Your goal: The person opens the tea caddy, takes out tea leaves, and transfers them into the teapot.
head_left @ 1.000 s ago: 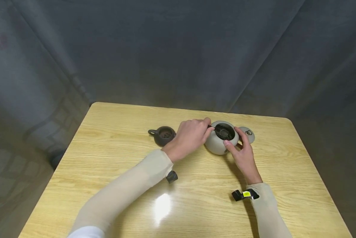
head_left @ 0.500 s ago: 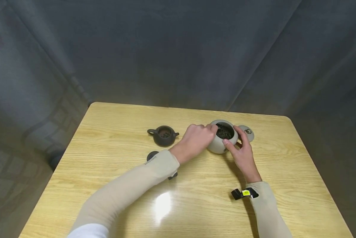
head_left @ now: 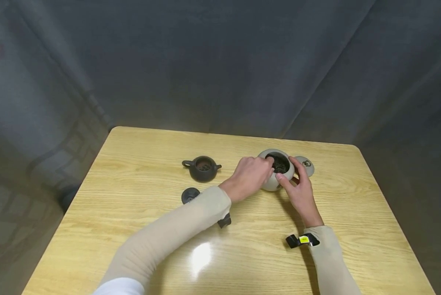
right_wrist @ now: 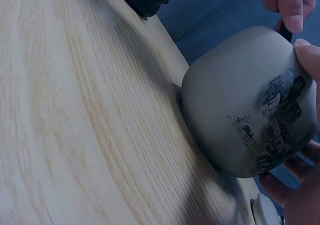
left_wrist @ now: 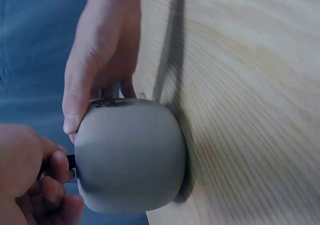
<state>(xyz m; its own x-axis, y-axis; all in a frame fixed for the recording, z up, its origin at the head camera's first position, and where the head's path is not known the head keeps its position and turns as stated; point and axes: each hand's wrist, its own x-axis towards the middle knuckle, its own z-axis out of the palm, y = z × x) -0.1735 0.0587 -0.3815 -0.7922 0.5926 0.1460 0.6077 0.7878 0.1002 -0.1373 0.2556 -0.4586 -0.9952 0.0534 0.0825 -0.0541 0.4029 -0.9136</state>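
Observation:
A rounded grey ceramic tea jar stands without its lid, dark tea leaves inside. One side carries a painted landscape. My right hand grips the jar's right side, thumb near the rim and fingers round the wall. My left hand is over the jar's left rim, pinching the black handle of a spoon. The spoon's bowl is hidden inside the jar. Left of the hands sits a small dark teapot, uncovered, with some tea leaves in it.
The grey jar lid lies on the wooden table just behind and right of the jar. A dark teapot lid lies in front of the teapot, partly covered by my left sleeve. Dark curtains hang beyond the table's edge.
The spoon, its bowl visible in the opening earlier, has gone deeper out of sight into the jar. My left hand has shifted right and slightly nearer me, uncovering the teapot's spout and lid.

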